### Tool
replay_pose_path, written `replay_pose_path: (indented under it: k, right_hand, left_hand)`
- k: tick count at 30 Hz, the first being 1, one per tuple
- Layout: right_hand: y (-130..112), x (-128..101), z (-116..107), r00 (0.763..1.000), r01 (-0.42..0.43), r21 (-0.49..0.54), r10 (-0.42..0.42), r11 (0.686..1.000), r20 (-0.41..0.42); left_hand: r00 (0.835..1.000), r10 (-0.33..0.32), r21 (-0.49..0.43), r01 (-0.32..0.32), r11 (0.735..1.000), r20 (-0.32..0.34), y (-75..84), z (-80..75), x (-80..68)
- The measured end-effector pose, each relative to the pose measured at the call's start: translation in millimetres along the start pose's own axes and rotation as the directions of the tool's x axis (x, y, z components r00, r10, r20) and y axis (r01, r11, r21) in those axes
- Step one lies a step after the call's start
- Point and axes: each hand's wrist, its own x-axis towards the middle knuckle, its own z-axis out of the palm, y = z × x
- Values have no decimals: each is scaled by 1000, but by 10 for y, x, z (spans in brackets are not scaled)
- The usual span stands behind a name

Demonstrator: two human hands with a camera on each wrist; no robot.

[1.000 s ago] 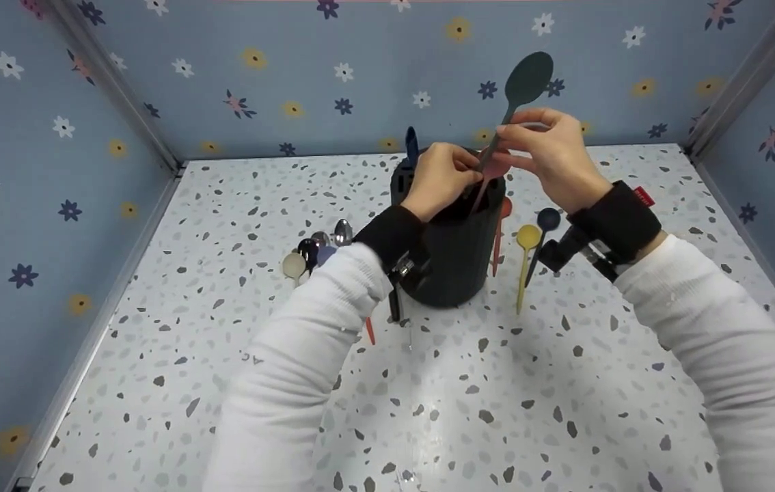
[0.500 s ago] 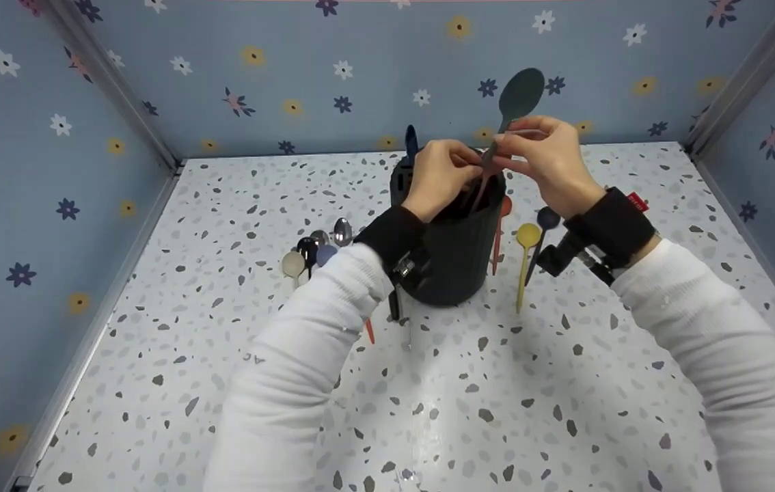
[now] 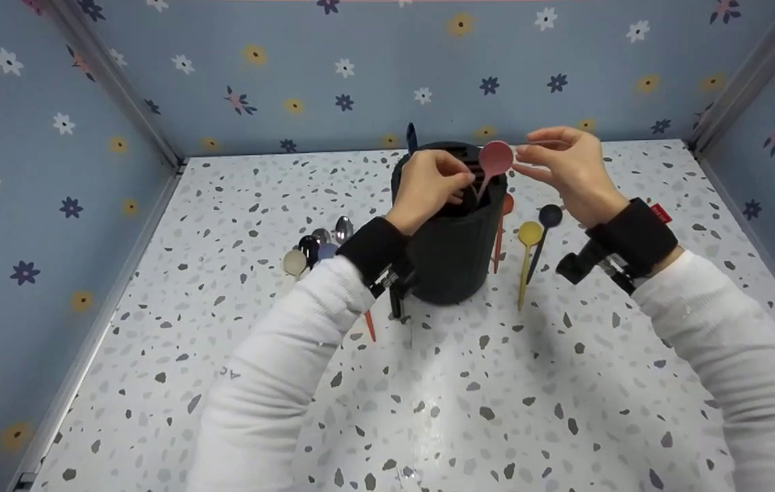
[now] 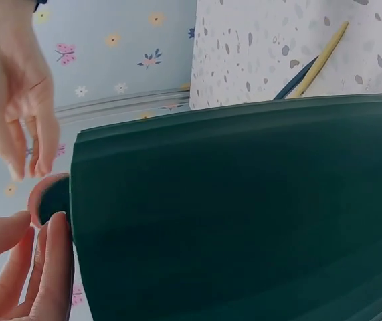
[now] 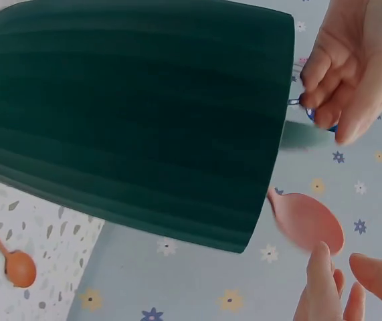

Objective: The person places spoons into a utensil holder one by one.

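With my left hand curled over the mouth of the dark holder, I cannot tell whether it grips the green spoon, which shows blurred and low just beside its fingers. My right hand holds nothing, its fingers loosely extended near the bowl of the pink spoon, which leans in the holder between my hands. On my right wrist's black strap a red tag carries pale lettering too small to read; grey marks on my left sleeve are equally unclear. Half a second ago my right hand pinched the green spoon high above the holder; now it has drawn away to the right, the green spoon has dropped, and the pink bowl has come into full view. Below my right hand lie the yellow spoon and navy spoon; left of my left wrist, the beige spoon.
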Motion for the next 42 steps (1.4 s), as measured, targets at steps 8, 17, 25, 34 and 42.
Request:
replay_pose_path:
  k: [8, 17, 25, 34, 42]
  right_hand:
    - [46, -56, -184, 1000, -16, -3, 16, 1000, -25]
    - [148, -51, -400, 999, -34, 39, 35, 999, -25]
    - [269, 8, -551, 987, -154, -99, 148, 983, -64]
    - [497, 64, -761, 977, -206, -72, 201, 976, -66]
    - [806, 110, -924, 966, -256, -130, 250, 958, -61]
  left_hand:
    - [999, 25, -107, -23, 994, 24, -16, -34, -159]
    - [994, 69, -98, -60, 993, 88, -38, 63, -328]
    - [984, 92, -52, -85, 995, 152, -85, 181, -437]
    - [965, 88, -48, -79, 996, 245, -181, 279, -528]
    - [958, 38, -19, -34, 999, 284, -322, 368, -579]
